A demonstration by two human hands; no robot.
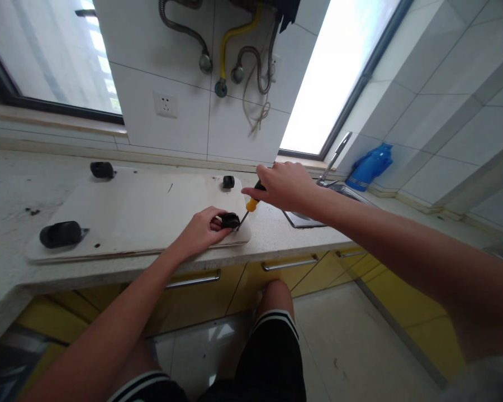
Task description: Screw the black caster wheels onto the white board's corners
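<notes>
A white board (151, 204) with rounded corners lies on the countertop, with black caster wheels at its corners. My left hand (205, 226) has its fingers closed around the near right caster wheel (230, 220). In my right hand (283, 181) is a screwdriver (252, 205) with a yellow and black handle, held tilted. Its metal shaft slants down to the left, and the tip meets the board right beside that caster; the screw itself is too small to make out. Another caster (228, 182) sits at the far right corner, and two larger ones (61, 234) are on the left side.
The board lies on a pale countertop (272, 233) above yellow cabinets (201, 298) with metal handles. To the right are a steel sink (304, 220), a faucet (335, 156) and a blue bottle-shaped object (369, 166). Hoses and a yellow pipe (226, 44) hang on the tiled wall.
</notes>
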